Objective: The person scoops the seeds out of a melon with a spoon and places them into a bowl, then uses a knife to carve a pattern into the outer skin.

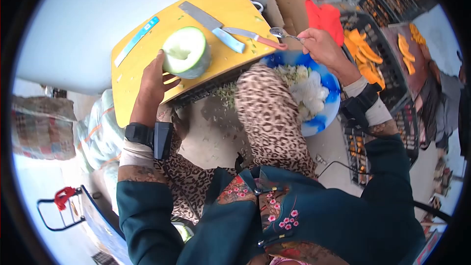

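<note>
A cut piece of winter melon (187,52) stands on the yellow board (142,81), its pale cut face up with a hollow in the middle. My left hand (156,79) holds it from the left and near side, fingers partly spread against the rind. A metal spoon (279,32) is in my right hand (321,49), gripped by the handle, its bowl pointing left over the board's right end. Below that hand, a blue and white basin (324,120) contains whitish pulp and seedy scraps (309,93).
A cleaver (200,15), a red-handled knife (250,34) and a blue-handled tool (137,41) lie on the board. Black crates (395,76) with orange squash pieces (363,49) stand at right, near a cardboard box (288,7) and red cloth (325,19). Scraps litter the floor.
</note>
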A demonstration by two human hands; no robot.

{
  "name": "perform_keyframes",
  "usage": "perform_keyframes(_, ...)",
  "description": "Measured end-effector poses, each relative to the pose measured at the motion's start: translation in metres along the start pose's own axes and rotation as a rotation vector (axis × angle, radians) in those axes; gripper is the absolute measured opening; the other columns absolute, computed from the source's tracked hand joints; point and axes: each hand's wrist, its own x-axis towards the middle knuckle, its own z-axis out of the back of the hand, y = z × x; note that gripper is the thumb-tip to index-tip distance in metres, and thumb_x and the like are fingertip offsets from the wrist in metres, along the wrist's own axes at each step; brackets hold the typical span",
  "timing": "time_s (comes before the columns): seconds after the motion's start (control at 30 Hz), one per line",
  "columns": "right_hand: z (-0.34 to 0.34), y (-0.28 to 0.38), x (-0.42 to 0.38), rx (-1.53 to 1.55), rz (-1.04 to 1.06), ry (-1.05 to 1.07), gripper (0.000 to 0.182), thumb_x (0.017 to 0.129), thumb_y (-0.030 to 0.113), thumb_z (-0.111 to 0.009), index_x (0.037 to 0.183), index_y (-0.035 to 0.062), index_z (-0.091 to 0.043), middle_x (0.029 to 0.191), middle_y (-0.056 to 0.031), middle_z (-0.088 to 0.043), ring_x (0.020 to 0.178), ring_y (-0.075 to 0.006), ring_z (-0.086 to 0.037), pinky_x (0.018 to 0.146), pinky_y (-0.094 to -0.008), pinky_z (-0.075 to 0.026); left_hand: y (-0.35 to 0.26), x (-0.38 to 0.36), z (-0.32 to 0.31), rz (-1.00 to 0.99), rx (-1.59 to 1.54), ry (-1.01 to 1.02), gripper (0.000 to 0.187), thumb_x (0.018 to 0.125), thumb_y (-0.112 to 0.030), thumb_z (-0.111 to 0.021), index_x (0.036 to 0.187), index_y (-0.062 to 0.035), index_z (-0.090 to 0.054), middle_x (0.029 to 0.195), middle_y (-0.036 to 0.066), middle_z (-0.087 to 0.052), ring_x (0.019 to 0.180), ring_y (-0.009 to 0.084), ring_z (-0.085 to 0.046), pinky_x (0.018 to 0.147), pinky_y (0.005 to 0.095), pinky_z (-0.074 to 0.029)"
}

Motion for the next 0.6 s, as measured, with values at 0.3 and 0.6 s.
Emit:
perform_keyframes(0.3,-0.040,0.019,0.101,0.348,-0.218,0.077,0.013,0.094,0.011,-0.049,0.102,0.0008,-0.052,0.080,-0.0074,-0.057,0.051,-0.0071,-0.041,0.043,-0.0250,-0.033,-0.002,-0.003,0.019,0.034,-0.038,-0.006,0.039,0.100,-0.030,-0.045,0.128,-0.0028,-0.050,0.108,0.013,-0.059,0.095,0.0244,-0.060,0.080,0.0377,-0.053)
perform_keyframes(0.6,-0.053,0.004,0.140,0.102,-0.208,0.108,0.010,0.090,0.015,-0.054,0.086,0.0057,-0.056,0.063,-0.0006,-0.051,0.045,-0.0078,-0.039,0.039,-0.0264,-0.031,0.001,-0.022,0.023,-0.024,0.206,0.079,0.047,0.085,-0.007,-0.057,0.131,-0.0018,-0.049,0.108,0.013,-0.061,0.093,0.0216,-0.062,0.077,0.0348,-0.055)
